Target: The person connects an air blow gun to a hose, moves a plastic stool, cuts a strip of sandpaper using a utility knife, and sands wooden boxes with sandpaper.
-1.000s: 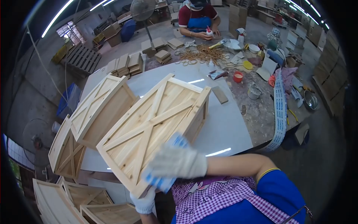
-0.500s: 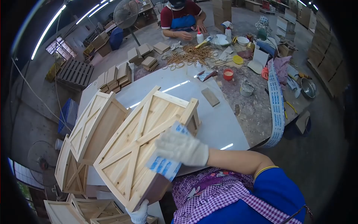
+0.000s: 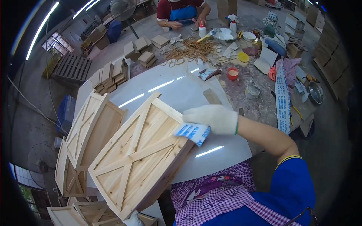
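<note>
A pale wooden crate (image 3: 151, 128) with X-shaped slats on its face lies tilted on the white tabletop. My right hand (image 3: 213, 118), in a white glove, is at the crate's right upper corner. Its fingers press a folded piece of sandpaper (image 3: 194, 132) with blue print against the edge there. My left hand (image 3: 134, 219), also gloved, grips the crate's near bottom corner, and the frame's lower edge cuts part of it off.
More wooden crates (image 3: 85, 132) stand to the left. Stacked wooden boards (image 3: 109, 77), a rubber band pile (image 3: 192, 51), a red cup (image 3: 232, 74) and a long sandpaper strip (image 3: 283, 98) lie farther out. Across the table sits a co-worker (image 3: 183, 13).
My right hand has moved with the sandpaper from the crate's lower right edge up to its right upper corner. My left hand stays at the near corner. The view has shifted slightly.
</note>
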`<state>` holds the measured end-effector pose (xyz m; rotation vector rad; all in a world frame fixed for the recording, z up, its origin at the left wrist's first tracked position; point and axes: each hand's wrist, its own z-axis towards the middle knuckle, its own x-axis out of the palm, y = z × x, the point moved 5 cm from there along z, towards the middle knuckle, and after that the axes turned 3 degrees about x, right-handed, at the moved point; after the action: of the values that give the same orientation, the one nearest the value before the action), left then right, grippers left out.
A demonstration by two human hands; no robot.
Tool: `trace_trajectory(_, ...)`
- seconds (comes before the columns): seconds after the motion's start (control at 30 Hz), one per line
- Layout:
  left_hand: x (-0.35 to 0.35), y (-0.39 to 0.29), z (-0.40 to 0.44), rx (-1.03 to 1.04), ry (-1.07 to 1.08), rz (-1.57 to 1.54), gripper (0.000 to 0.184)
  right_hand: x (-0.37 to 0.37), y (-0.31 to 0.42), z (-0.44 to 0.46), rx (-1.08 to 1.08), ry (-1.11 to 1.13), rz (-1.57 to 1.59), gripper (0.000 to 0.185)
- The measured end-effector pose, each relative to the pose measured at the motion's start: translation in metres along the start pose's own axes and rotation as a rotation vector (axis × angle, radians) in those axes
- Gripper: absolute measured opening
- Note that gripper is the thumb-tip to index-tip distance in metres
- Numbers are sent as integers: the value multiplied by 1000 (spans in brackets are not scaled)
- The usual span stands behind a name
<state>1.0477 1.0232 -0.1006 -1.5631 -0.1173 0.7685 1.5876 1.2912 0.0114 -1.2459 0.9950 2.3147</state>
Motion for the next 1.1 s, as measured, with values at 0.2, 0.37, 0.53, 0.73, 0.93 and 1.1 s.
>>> trace_trajectory(0.2,13,-5,1,70,-55,-98,72,20,-65,-67,591,133,356,62)
trace_trajectory(0.37,17,-32,-15,107,-175,-134,81,31,-14,-49,365,-508,159,68)
trace_trajectory(0.53,45,-68,-24,149,-155,-158,87,121,-50,-94,384,-393,79,73)
trace_trajectory(0.73,70,-93,-48,52,-113,-97,118,38,-12,-70,515,-836,353,74)
trace_trajectory(0.93,100,-145,-78,445,27,364,65,11,102,29,75,-88,-134,40)
trace_trajectory(1.1,105,-139,-77,483,-72,122,106,19,109,51,63,-34,-225,40)
